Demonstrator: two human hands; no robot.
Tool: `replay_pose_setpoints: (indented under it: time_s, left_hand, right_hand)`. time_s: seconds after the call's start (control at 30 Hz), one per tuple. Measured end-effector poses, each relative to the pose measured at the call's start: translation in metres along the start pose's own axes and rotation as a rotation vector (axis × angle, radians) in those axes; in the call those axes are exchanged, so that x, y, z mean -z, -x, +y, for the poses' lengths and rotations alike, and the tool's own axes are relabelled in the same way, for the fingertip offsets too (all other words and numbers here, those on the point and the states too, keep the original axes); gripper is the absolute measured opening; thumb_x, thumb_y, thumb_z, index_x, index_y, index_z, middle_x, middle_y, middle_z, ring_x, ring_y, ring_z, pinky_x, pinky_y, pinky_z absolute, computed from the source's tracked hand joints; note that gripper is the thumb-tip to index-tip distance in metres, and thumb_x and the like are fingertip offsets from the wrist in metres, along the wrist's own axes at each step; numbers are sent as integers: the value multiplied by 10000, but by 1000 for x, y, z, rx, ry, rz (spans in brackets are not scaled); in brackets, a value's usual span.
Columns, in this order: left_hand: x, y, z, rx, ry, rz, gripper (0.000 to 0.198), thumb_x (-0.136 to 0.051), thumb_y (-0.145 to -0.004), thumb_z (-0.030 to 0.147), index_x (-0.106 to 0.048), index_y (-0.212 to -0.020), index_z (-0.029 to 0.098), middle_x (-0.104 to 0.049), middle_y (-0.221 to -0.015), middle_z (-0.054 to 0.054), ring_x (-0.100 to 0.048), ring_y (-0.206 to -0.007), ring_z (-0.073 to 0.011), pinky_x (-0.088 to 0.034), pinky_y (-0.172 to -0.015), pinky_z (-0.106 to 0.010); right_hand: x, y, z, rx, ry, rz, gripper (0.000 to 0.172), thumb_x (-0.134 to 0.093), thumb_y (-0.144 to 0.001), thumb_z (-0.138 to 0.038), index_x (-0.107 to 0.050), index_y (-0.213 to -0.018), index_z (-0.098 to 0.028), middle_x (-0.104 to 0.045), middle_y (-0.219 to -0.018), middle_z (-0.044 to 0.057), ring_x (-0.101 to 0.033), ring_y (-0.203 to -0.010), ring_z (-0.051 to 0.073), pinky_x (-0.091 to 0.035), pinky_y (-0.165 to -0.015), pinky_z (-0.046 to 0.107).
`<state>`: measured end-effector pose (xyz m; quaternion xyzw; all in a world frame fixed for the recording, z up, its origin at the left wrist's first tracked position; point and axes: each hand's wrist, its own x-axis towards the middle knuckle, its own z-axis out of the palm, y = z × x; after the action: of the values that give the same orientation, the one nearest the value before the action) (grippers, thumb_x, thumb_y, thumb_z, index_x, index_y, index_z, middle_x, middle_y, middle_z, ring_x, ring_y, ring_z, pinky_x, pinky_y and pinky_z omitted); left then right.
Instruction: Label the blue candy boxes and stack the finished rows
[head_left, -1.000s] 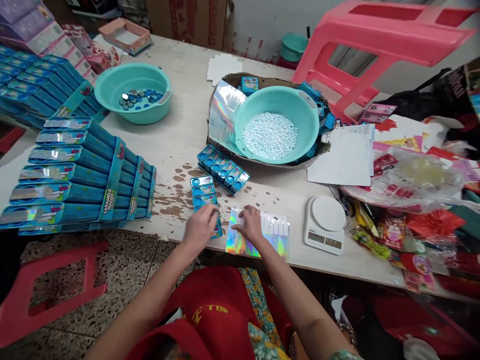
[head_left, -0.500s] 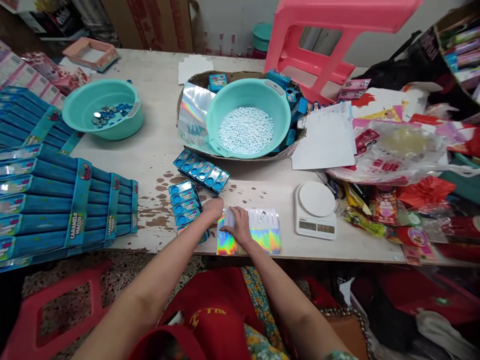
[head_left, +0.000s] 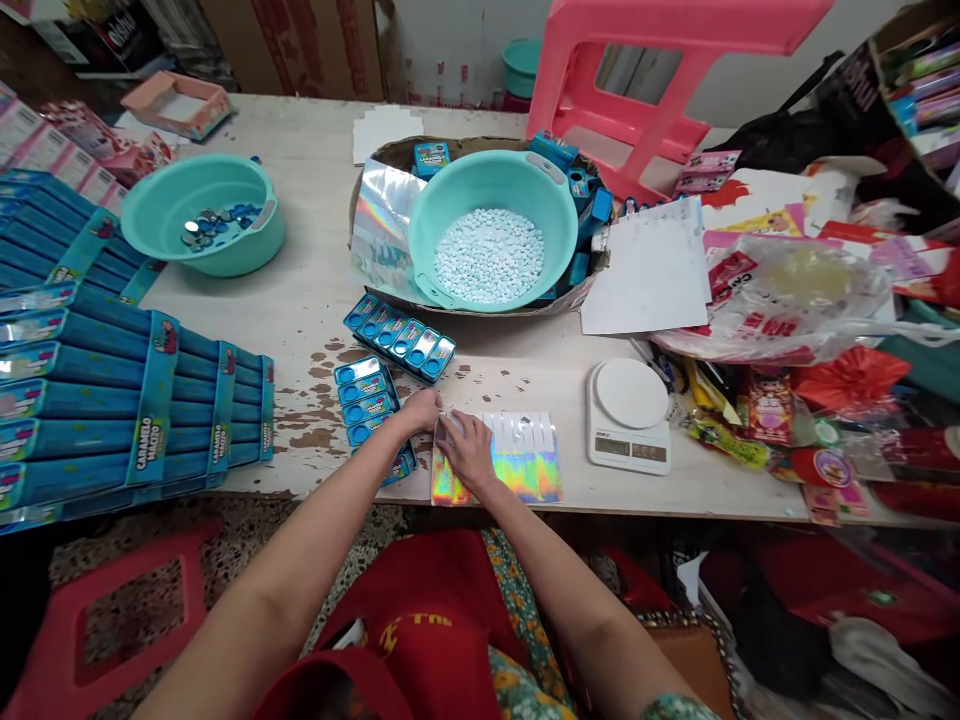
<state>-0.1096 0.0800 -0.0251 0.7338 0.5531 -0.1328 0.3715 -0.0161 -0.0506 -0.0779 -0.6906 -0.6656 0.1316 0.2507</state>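
Note:
My right hand (head_left: 466, 450) rests on the left end of a stack of shiny holographic pouches (head_left: 517, 458) near the table's front edge, fingers curled on the top pouch. My left hand (head_left: 420, 410) touches the pouch stack's upper left corner, just right of a column of small blue tins (head_left: 367, 400). Its fingers are bent; what they pinch is hidden. A second row of blue tins (head_left: 401, 337) lies behind. A teal basin of white tablets (head_left: 491, 240) sits further back.
A white kitchen scale (head_left: 628, 415) stands right of the pouches. Another teal basin (head_left: 202, 212) with lids is at the back left. Stacked blue display boxes (head_left: 112, 400) fill the left. A pink stool (head_left: 645, 60) and cluttered packets (head_left: 810, 330) occupy the right.
The view has shifted so the table sits further left and lower. My left hand moved from the blue tins onto the pouch stack's corner. My right hand stays on the pouches.

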Motion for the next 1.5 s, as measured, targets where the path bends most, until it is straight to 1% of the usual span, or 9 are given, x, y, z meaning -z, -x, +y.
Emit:
replay_pose_setpoints:
  time_s: [0.1,0.2,0.4,0.57,0.7,0.83,1.0,1.2,1.5]
  left_hand:
    - [-1,-2,-2,-9,10,5,252,-609,-617,93,-602,-860,159,-656,-705,-37,-614,-699,-186,-440,-645,-245]
    - [-3,-4,-4,-29,8,6,252,-600,-602,71,-608,-838,161,-665,-767,-59,-612,-765,-212,-441,-672,-264]
    - [2,-1,3,-81,45,53,191,-551,-657,62,-622,-816,141,-662,-868,-119,-597,-884,-262,-434,-758,-316]
    - [25,45,14,-248,302,130,264,-408,-862,266,-590,-1023,163,-626,-1036,-101,-569,-970,-218,-432,-820,-310]
    - [23,99,12,-458,811,-50,330,-549,-777,408,-596,-1007,175,-637,-982,-59,-585,-879,-167,-455,-757,-265]
    - [5,134,-4,-244,962,-60,265,-546,-757,417,-545,-723,154,-576,-592,1,-544,-559,-115,-422,-553,-223]
    - [5,158,-53,-79,929,76,252,-497,-775,412,-524,-704,172,-522,-540,33,-479,-464,-91,-378,-469,-204]
    - [32,159,-113,-117,863,222,207,-493,-780,338,-469,-919,187,-505,-547,60,-485,-501,-98,-379,-492,-198]
    - [40,139,-138,-153,571,316,108,-405,-807,284,-453,-863,205,-512,-604,51,-510,-577,-117,-364,-545,-216]
  right_hand:
    - [1,1,0,19,-85,54,277,-558,-844,-304,-579,-1113,-241,-531,-1228,81,-440,-1084,231,-337,-894,377]
    - [10,-1,-3,-13,-194,86,138,-512,-869,-271,-615,-926,-199,-636,-949,67,-525,-911,197,-386,-805,335]
    - [62,1,-20,-215,-503,232,124,-528,-853,-312,-565,-834,-195,-595,-790,20,-550,-755,152,-437,-729,294]
    - [108,1,-38,-376,-673,266,148,-583,-811,-333,-540,-802,-191,-574,-757,-6,-561,-722,135,-447,-712,282]
    - [123,-2,-53,-419,-780,252,175,-615,-780,-346,-547,-800,-187,-575,-742,-10,-555,-709,133,-445,-689,277]
    - [108,0,-72,-484,-862,199,200,-627,-762,-369,-560,-781,-182,-585,-735,-5,-553,-709,137,-447,-702,284]
    - [64,0,-107,-508,-833,127,228,-628,-733,-407,-595,-746,-181,-575,-842,29,-535,-780,156,-438,-702,285]
    - [24,-26,-144,-407,-678,159,189,-601,-747,-376,-614,-699,-194,-560,-793,29,-508,-802,177,-412,-737,303]
    - [-9,-43,-145,-497,-624,168,187,-645,-687,-378,-655,-684,-191,-517,-852,53,-491,-851,205,-409,-778,329]
